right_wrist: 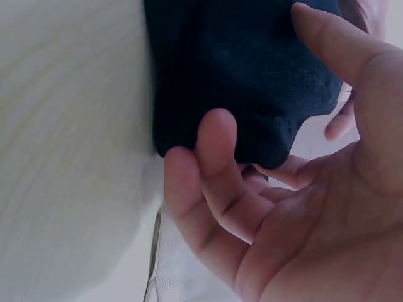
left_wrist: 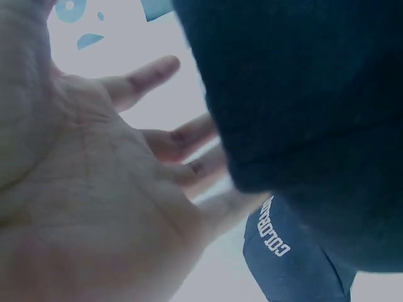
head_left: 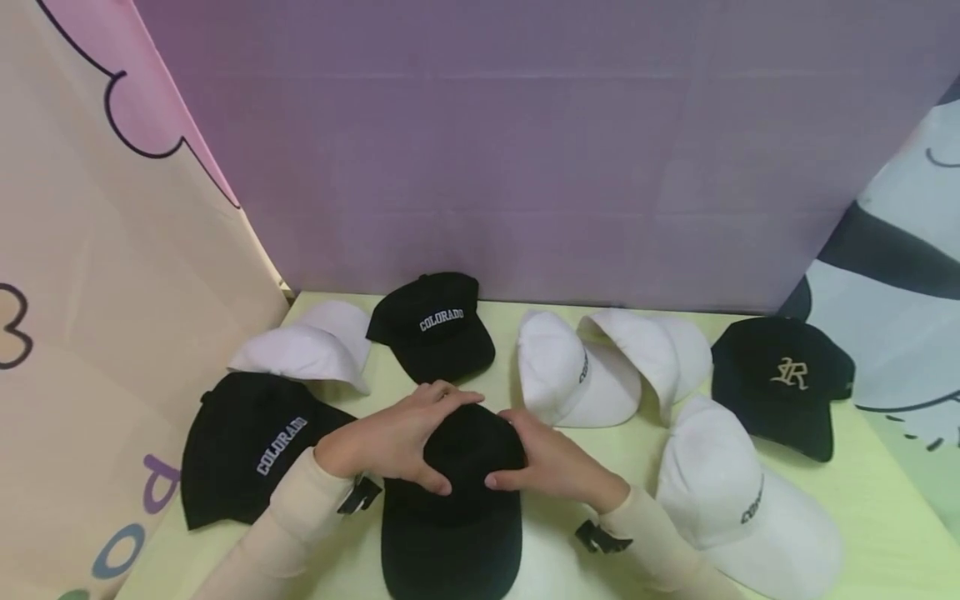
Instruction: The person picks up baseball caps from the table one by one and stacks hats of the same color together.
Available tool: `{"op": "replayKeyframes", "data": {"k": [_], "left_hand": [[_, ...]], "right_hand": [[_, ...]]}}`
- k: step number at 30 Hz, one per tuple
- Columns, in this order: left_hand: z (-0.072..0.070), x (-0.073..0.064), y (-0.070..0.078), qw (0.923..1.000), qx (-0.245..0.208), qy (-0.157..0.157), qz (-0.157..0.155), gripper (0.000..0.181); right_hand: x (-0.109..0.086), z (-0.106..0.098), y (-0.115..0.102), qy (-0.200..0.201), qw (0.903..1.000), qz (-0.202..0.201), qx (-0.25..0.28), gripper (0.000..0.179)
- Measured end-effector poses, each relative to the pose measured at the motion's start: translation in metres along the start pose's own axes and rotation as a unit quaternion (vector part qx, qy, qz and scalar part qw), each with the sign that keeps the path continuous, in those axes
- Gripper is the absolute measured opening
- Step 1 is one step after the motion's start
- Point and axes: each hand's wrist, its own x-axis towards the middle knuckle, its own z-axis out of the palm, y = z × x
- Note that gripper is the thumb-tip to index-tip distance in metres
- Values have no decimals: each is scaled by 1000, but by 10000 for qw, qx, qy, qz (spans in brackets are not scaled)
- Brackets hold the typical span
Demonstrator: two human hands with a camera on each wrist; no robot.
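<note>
A plain black baseball cap (head_left: 452, 537) lies at the front middle of the table, its brim toward me. On the left of its crown, my left hand (head_left: 390, 437) holds it, with the thumb on the near side and the fingers reaching over the far side. From the right, my right hand (head_left: 558, 458) grips the crown too. In the right wrist view its curled fingers meet the edge of the black cloth (right_wrist: 227, 75) and the thumb lies over it. The left wrist view has the cap (left_wrist: 315, 94) covering some of the left fingertips.
Black COLORADO caps lie at left (head_left: 247, 450) and back (head_left: 435, 325). A white cap (head_left: 300, 350) sits between them and the left wall. Toward the right are several white caps (head_left: 543, 367) and a black cap with a gold emblem (head_left: 780, 379). A purple wall (head_left: 510, 167) stands behind.
</note>
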Motion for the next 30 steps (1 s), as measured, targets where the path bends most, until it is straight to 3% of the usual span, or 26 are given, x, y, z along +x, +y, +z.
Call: {"op": "replayKeyframes", "data": {"k": [6,10,13,16,18,21,24,30], "left_hand": [[4,-3,-1,9999,31,42,-128,108],[2,-4,-1,9997,50,3,-220,105],[0,-5,-2,9995,117,1,-285,103],[-1,-4,-3,9996,115,32,-272,102],[-1,-4,-3,9996,57,30,-265,102],[-1,-4,-5,9997,-1,15,-247,101],[-3,-4,-7,9998,59,74,-198,101],[-7,-3,-11,9995,51,160,-250,100]], "right_hand": [[-2,-1,-3,21,9997,97,-214,79],[-11,-17,-10,26,9992,191,-355,81],[-26,-49,-16,388,9974,66,-603,76],[-46,-96,-14,1023,9908,-2,-891,64],[-59,-131,-8,1414,9833,195,-1132,59],[-75,-181,16,1792,9687,747,-1544,55],[-87,-219,56,1910,9537,1296,-1928,61],[-104,-266,130,1828,9393,1950,-2153,76]]}}
